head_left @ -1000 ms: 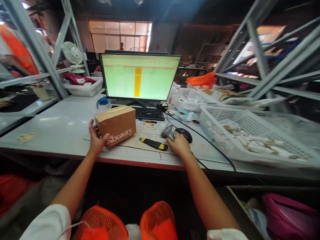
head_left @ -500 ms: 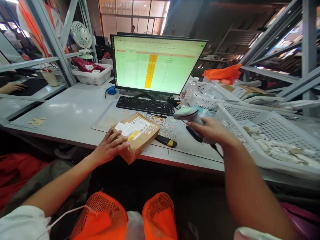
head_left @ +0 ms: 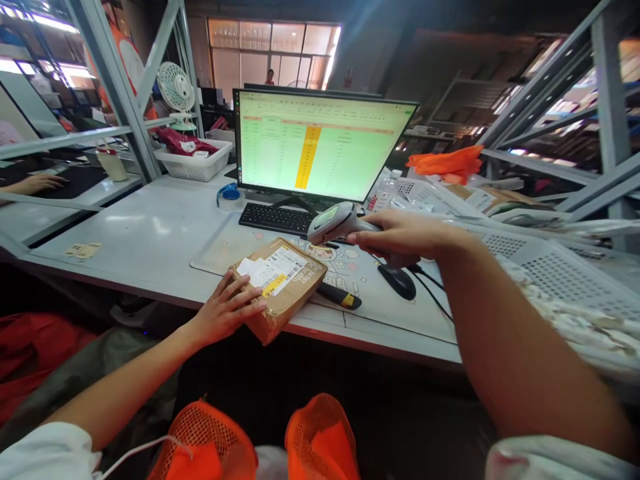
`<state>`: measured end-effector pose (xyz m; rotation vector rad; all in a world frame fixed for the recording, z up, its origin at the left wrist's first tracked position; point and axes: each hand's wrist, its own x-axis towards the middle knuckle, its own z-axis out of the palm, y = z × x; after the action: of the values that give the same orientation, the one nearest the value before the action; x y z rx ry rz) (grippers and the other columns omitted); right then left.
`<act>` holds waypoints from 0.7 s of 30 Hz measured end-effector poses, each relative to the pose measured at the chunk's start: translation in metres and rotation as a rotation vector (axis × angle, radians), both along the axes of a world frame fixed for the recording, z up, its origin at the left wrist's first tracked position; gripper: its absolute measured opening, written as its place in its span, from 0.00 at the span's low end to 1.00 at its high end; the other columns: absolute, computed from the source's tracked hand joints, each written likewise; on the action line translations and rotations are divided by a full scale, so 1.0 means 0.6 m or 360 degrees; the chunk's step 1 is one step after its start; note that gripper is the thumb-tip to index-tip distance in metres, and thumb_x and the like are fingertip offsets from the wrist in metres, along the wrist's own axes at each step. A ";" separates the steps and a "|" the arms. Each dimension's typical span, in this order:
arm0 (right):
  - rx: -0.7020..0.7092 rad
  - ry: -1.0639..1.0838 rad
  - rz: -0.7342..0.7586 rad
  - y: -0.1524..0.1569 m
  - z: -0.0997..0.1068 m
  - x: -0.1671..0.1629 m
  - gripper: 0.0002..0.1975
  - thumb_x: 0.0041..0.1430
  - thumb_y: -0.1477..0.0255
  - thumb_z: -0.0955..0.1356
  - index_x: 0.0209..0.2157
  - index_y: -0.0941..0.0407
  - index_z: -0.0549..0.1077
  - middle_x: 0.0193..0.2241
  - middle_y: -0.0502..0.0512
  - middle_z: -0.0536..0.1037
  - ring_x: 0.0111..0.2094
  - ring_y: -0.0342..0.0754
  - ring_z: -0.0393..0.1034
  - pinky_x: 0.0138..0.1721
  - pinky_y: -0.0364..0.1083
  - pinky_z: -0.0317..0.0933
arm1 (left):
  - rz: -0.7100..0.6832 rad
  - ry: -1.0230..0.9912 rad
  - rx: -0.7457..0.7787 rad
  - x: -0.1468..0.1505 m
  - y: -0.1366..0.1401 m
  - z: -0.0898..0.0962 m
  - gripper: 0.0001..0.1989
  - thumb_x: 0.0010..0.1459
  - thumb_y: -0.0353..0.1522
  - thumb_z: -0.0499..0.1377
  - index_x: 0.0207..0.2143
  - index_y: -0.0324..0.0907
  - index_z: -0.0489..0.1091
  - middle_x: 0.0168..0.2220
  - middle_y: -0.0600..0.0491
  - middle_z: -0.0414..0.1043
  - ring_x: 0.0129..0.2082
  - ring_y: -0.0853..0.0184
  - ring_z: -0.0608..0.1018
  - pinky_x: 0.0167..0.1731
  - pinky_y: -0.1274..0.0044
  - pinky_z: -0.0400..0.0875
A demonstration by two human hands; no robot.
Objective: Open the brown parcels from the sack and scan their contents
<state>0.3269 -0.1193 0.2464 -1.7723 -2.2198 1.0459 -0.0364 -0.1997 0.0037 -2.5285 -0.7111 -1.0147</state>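
Bringing the scanner (head_left: 332,223) closer, seemingly within aim of the label (head_left: 281,270), my right hand (head_left: 403,235) grips it, left hand (head_left: 226,311) spread on the box (head_left: 288,303).

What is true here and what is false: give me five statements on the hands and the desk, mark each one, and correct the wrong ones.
1. The right hand has a handheld scanner in its grip. True.
2. The left hand is clear of the cardboard box. False: its fingers rest on the box.
3. A label is on the upper face of the box. True.
4. The monitor is dark. False: its screen is lit, with a yellow-orange column down it.
5. The black mouse sits on top of the keyboard. False: it lies apart from it, on the desk mat.
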 end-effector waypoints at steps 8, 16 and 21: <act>0.0591 -0.0761 -0.0522 0.049 -0.223 0.052 0.18 0.70 0.58 0.64 0.44 0.60 0.75 0.41 0.67 0.81 0.42 0.58 0.78 0.37 0.48 0.66 | 0.0158 -0.1253 -0.1381 -0.021 0.046 -0.022 0.61 0.55 0.40 0.72 0.76 0.54 0.31 0.71 0.37 0.54 0.67 0.48 0.69 0.62 0.55 0.71; 0.0843 -0.0938 -0.0744 0.038 -0.297 0.065 0.29 0.71 0.59 0.62 0.63 0.67 0.68 0.56 0.75 0.75 0.57 0.66 0.71 0.54 0.55 0.65 | 0.0068 -0.1487 -0.1595 -0.005 0.074 -0.044 0.66 0.49 0.40 0.76 0.76 0.53 0.32 0.68 0.38 0.61 0.67 0.50 0.69 0.65 0.54 0.66; 0.0954 -0.0787 -0.0508 0.162 -0.247 0.033 0.26 0.72 0.69 0.57 0.66 0.62 0.68 0.58 0.67 0.76 0.60 0.59 0.69 0.61 0.51 0.60 | 0.0219 -0.1442 -0.1465 0.005 0.072 -0.050 0.65 0.48 0.41 0.77 0.76 0.50 0.37 0.66 0.38 0.64 0.64 0.50 0.72 0.63 0.53 0.69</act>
<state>0.3465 -0.0221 0.0981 -2.1087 -2.0455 -0.1395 -0.0333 -0.1565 -0.0262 -2.4686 -1.9288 -2.1870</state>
